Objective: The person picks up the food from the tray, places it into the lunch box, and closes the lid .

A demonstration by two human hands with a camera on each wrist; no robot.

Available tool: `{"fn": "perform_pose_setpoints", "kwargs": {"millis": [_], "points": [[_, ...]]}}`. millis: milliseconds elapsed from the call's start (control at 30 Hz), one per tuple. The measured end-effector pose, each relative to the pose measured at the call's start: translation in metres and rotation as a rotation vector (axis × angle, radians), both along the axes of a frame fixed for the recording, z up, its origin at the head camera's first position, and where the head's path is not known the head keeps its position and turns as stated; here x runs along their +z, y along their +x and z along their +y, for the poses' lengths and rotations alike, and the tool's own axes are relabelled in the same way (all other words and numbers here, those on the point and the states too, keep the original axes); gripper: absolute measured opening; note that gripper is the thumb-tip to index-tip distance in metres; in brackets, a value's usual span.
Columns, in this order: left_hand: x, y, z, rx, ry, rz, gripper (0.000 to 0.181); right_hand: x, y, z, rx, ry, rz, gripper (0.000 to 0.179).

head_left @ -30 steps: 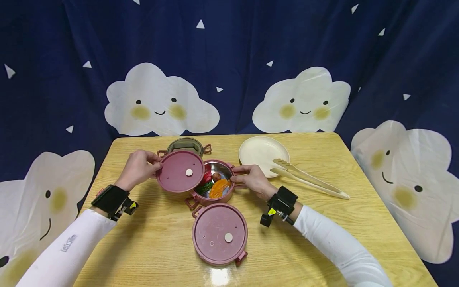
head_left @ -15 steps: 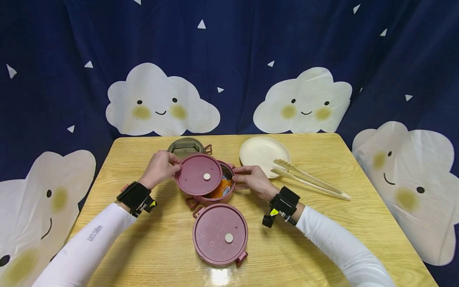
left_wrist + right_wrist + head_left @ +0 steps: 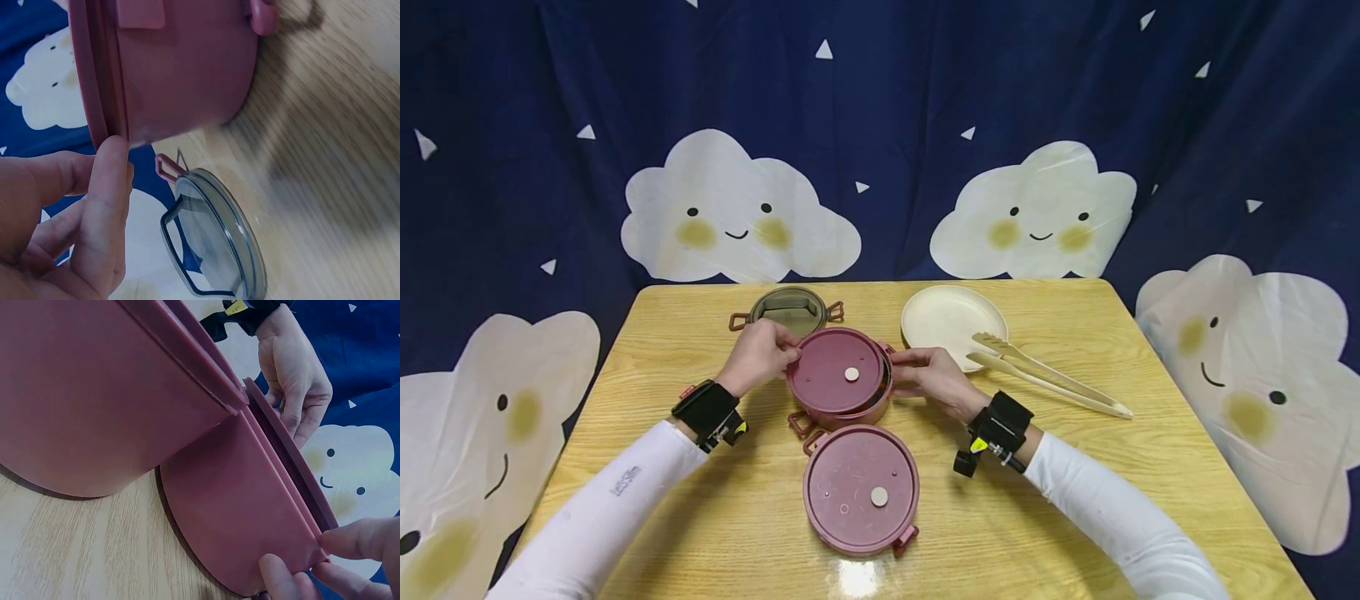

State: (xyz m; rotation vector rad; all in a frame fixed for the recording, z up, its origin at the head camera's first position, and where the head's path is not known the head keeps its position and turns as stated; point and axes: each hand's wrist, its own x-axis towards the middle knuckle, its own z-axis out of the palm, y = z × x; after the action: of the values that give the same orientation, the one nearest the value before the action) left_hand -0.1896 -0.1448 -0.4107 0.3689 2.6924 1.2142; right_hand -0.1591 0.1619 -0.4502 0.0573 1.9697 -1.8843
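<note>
My left hand (image 3: 758, 357) pinches the left edge of a round mauve pot lid (image 3: 831, 362) with a white knob-like dot. The lid lies over most of a small mauve pot (image 3: 871, 413), shifted left, so a dark crescent of the opening shows at its right. In the right wrist view a gap shows between lid (image 3: 290, 453) and pot rim. The pot's contents are hidden beneath the lid. My right hand (image 3: 936, 382) holds the pot's right side, its fingers at the rim and wall in the right wrist view.
A larger lidded mauve pot (image 3: 859, 492) stands directly in front of the small one. Behind is a lidded pot with smoky glass (image 3: 788, 305) and brown side handles. A cream plate (image 3: 943, 321) carries the tips of beige tongs (image 3: 1067, 392) at the right.
My left hand has brought the lid rightward over the small pot, covering the toy-like vegetables seen inside earlier. My right hand has stayed at the pot's side.
</note>
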Motion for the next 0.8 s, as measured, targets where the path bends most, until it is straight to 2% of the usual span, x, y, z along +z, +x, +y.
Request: {"fn": "perform_pose_setpoints", "kwargs": {"millis": [267, 433, 567, 667, 800], "points": [[0.0, -0.001, 0.015, -0.02, -0.023, 0.016, 0.018, 0.002, 0.001, 0.002, 0.012, 0.027, 0.001, 0.037], [-0.002, -0.001, 0.016, -0.008, -0.042, 0.023, 0.016, 0.003, 0.002, 0.003, 0.022, 0.041, 0.002, 0.036], [-0.004, -0.002, 0.015, -0.017, -0.052, 0.042, 0.013, 0.004, 0.001, 0.004, 0.019, 0.053, 0.037, 0.036], [-0.006, -0.002, 0.013, -0.029, -0.078, 0.075, 0.015, 0.008, 0.001, 0.003, 0.02, 0.131, 0.137, 0.035], [-0.007, 0.001, 0.011, -0.044, -0.126, 0.123, 0.031, 0.014, 0.001, 0.001, 0.054, 0.356, 0.354, 0.035]]}}
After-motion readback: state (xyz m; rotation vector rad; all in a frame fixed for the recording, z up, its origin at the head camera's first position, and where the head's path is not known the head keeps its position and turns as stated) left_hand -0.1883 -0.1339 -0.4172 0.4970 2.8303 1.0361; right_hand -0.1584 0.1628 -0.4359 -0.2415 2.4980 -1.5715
